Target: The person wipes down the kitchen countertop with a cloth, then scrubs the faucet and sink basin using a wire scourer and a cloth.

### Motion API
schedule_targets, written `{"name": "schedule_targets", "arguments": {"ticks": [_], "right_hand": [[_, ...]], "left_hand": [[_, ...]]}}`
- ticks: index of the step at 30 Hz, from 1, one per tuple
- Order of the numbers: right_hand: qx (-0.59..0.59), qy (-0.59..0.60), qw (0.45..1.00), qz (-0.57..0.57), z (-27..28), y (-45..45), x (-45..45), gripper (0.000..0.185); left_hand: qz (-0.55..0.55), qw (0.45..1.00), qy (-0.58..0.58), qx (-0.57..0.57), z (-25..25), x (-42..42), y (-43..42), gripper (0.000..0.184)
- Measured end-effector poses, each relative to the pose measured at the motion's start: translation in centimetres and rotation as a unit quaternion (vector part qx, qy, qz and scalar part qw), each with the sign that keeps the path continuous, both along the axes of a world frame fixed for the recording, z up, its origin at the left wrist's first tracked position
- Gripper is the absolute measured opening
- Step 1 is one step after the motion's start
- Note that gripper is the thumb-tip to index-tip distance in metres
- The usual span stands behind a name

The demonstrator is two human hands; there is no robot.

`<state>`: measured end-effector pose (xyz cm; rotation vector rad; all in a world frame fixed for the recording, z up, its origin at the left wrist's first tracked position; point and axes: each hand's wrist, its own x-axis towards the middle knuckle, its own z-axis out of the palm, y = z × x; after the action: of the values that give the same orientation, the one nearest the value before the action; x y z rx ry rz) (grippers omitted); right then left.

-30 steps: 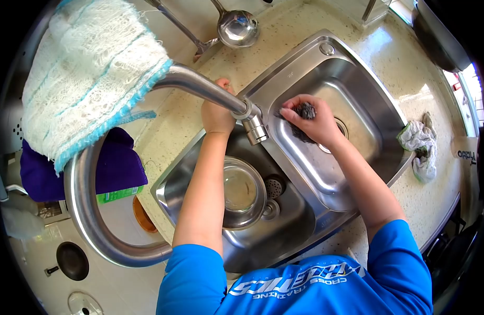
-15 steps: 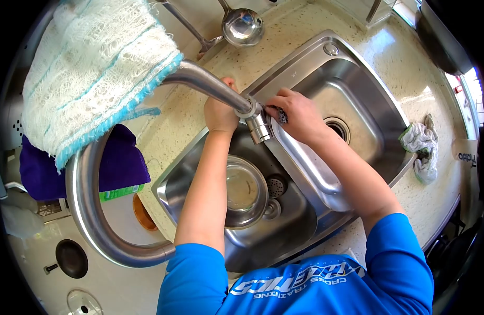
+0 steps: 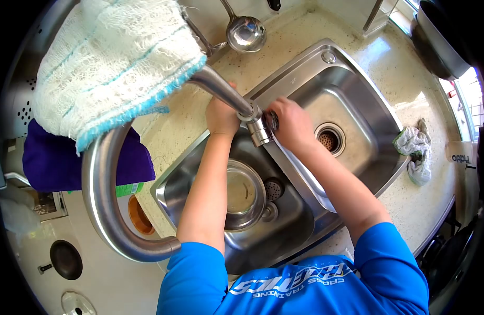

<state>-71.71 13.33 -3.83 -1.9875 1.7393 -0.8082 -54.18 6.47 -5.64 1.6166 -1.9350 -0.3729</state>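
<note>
My right hand (image 3: 294,126) is closed around a dark, mottled steel wool scrubber (image 3: 272,121), just right of the faucet's spout head (image 3: 258,129). Below that hand, a long shiny metal piece (image 3: 309,176) lies along the divider between the two basins; its kind is not clear. Behind the faucet neck, my left hand (image 3: 221,116) is curled, its fingers mostly hidden, so what it grips cannot be made out. A round glass lid or bowl with a metal rim (image 3: 261,194) sits in the left basin (image 3: 289,228), beneath my left forearm.
The curved steel faucet (image 3: 103,194) arches close to the camera, with a white cloth (image 3: 116,68) draped over it. A purple cloth (image 3: 79,163) hangs behind. A ladle (image 3: 246,34) is at the back, a crumpled rag (image 3: 416,152) right of the right basin (image 3: 352,115).
My right hand has shifted slightly left and down, turning over the scrubber. The shiny metal piece has tilted from broad side to a narrow edge. The view has shifted a little.
</note>
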Motion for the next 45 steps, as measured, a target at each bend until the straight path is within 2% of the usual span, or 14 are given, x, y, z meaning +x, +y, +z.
{"name": "schedule_targets", "arguments": {"ticks": [1, 2, 8, 10, 13, 15, 19, 21, 24, 27, 29, 41, 43, 45], "right_hand": [[-0.002, 0.003, 1.000, 0.002, -0.1, 0.2, -0.3, 0.015], [-0.013, -0.008, 1.000, 0.010, -0.3, 0.3, -0.4, 0.016], [-0.025, 0.028, 0.999, 0.026, 0.6, -2.3, 0.3, 0.016], [-0.024, 0.103, 0.993, 0.046, 0.3, -1.3, 0.0, 0.018], [0.007, 0.062, 0.996, 0.067, 0.5, 0.1, -0.8, 0.019], [0.002, 0.077, 0.995, 0.066, 1.0, -1.5, -0.4, 0.020], [0.005, 0.113, 0.990, 0.086, 1.1, -4.9, 0.2, 0.022], [0.063, 0.073, 0.993, 0.068, 1.4, -4.9, -1.6, 0.020], [-0.004, -0.005, 1.000, 0.005, 2.3, -4.6, -3.7, 0.020], [0.042, 0.001, 0.995, 0.087, 3.6, -4.6, -3.2, 0.019], [0.089, 0.071, 0.984, 0.134, 2.9, -5.2, -2.1, 0.017], [0.110, 0.152, 0.974, 0.129, 2.8, -5.1, -1.0, 0.012], [0.033, 0.207, 0.968, 0.139, 2.6, -6.1, 0.1, 0.013], [0.027, 0.209, 0.967, 0.144, 2.5, -5.6, -0.1, 0.012]], "left_hand": [[0.006, 1.000, 0.002, 0.011, -0.2, 0.1, 0.0, 0.031], [-0.021, 0.997, -0.040, -0.062, -0.5, 0.2, 0.0, 0.025], [-0.011, 0.997, -0.032, -0.071, 0.2, -0.3, 0.3, 0.022], [-0.017, 0.996, -0.043, -0.077, 0.6, -0.3, 0.4, 0.022], [-0.011, 0.999, -0.035, -0.031, 0.4, -0.2, 0.2, 0.022], [-0.029, 0.994, -0.061, -0.086, 0.1, -0.1, 0.3, 0.025], [-0.027, 0.993, -0.067, -0.092, -0.2, 0.0, 0.3, 0.026], [-0.031, 0.993, -0.055, -0.104, -0.7, 0.3, 0.0, 0.026], [-0.022, 0.998, -0.049, -0.044, 0.2, 0.0, 0.3, 0.027], [-0.016, 0.996, -0.052, -0.070, 0.1, -0.1, 0.4, 0.027], [-0.023, 0.996, -0.048, -0.066, 0.2, -0.1, 0.2, 0.026], [-0.008, 0.998, -0.040, -0.055, -0.1, 0.0, 0.4, 0.033], [-0.009, 0.996, -0.042, -0.073, 0.3, -0.4, 0.2, 0.033], [0.018, 0.999, -0.013, -0.026, 0.5, -0.5, 0.4, 0.031]]}}
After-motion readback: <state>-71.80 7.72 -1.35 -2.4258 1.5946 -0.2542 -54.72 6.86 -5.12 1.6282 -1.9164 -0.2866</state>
